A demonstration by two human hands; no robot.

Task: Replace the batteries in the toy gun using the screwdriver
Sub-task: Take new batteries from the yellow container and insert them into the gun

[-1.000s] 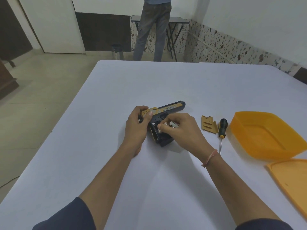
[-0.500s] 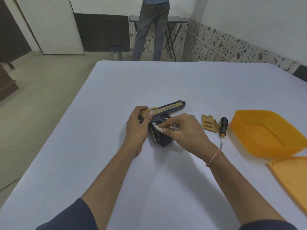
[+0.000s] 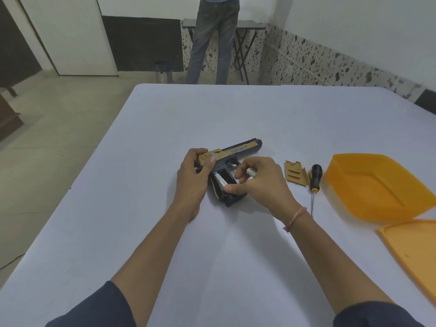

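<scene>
Lying on its side on the white tabletop (image 3: 236,114), the toy gun (image 3: 240,148) points its barrel away and to the right, handle compartment open. The left grip (image 3: 193,182) curls round the rear of the slide, thumb on the tan top. The right grip (image 3: 264,185) pinches a second battery (image 3: 252,172) in curled fingers, its thumb pressing on a battery (image 3: 221,180) in the compartment. A tan cover (image 3: 295,173) and the screwdriver (image 3: 315,177) lie just beside each other, near an orange tub (image 3: 377,185) and lid (image 3: 420,251).
</scene>
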